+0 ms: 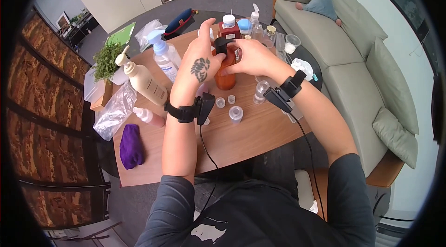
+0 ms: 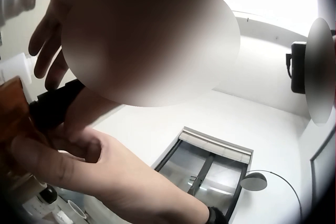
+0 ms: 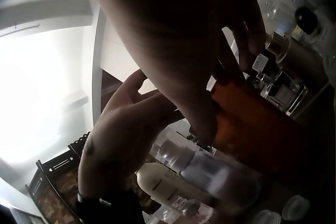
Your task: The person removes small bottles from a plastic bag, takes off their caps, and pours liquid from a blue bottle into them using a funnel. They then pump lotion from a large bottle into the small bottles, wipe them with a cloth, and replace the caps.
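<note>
An amber pump bottle [image 1: 226, 81] with a black pump head [image 1: 221, 45] stands near the middle of the table, between both hands. My right hand [image 1: 254, 57] grips its upper part, thumb across the front and index finger up by the nozzle. My left hand [image 1: 200, 59] is at the pump's left side, its thumb touching the black part and its index finger stretched away. In the left wrist view, the left fingers [image 2: 46, 45] extend past the pump. The amber body [image 3: 252, 124] fills much of the right wrist view below the right hand.
Left on the table are a cream pump bottle [image 1: 145, 82], a clear pump bottle [image 1: 168, 61], a pink bottle [image 1: 151, 117], a plastic bag [image 1: 114, 112] and purple cloth [image 1: 132, 147]. Small clear jars [image 1: 236, 114] sit in front. Several bottles [image 1: 269, 35] crowd the back right.
</note>
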A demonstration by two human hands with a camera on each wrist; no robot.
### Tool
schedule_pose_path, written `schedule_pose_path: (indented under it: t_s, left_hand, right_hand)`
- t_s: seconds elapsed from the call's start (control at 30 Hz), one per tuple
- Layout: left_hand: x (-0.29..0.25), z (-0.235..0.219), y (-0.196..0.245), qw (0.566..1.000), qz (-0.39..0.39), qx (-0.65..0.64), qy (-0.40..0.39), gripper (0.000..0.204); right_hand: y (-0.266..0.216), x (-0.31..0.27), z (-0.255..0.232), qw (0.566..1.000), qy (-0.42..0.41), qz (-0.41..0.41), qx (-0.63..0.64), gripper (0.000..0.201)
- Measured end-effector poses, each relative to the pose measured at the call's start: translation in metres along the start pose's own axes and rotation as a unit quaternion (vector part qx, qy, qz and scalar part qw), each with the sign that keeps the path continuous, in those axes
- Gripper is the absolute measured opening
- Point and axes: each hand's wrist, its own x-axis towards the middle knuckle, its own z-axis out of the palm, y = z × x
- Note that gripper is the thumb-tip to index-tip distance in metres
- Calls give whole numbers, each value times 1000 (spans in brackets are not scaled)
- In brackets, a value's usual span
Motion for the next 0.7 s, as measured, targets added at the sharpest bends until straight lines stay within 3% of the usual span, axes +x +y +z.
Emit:
schedule_pose_path:
  t_s: [0.13, 0.23, 0.33, 0.43, 0.53, 0.63, 0.7]
  left_hand:
    - [-3, 2, -4, 997, 76, 14, 21, 100]
    - [1, -3, 6, 999, -39, 1, -21, 103]
    - [0, -1, -6, 999, 29, -13, -19, 104]
    - [0, 3, -5, 999, 46, 7, 14, 105]
    - [2, 0, -1, 1000, 1, 19, -8, 107]
    - [-1, -1, -2, 998, 58, -33, -19, 109]
    - [-4, -4, 5, 1000, 26, 11, -2, 110]
  right_hand:
    - [-5, 2, -6, 999, -34, 21, -13, 75]
    - [-6, 2, -8, 999, -46, 23, -11, 76]
    - [4, 4, -2, 1000, -29, -2, -10, 76]
    - [1, 4, -3, 999, -33, 5, -20, 75]
    - [-3, 2, -4, 999, -33, 13, -20, 76]
    - [-1, 1, -4, 999, -33, 10, -8, 76]
    - [-5, 1, -7, 999, -43, 14, -3, 76]
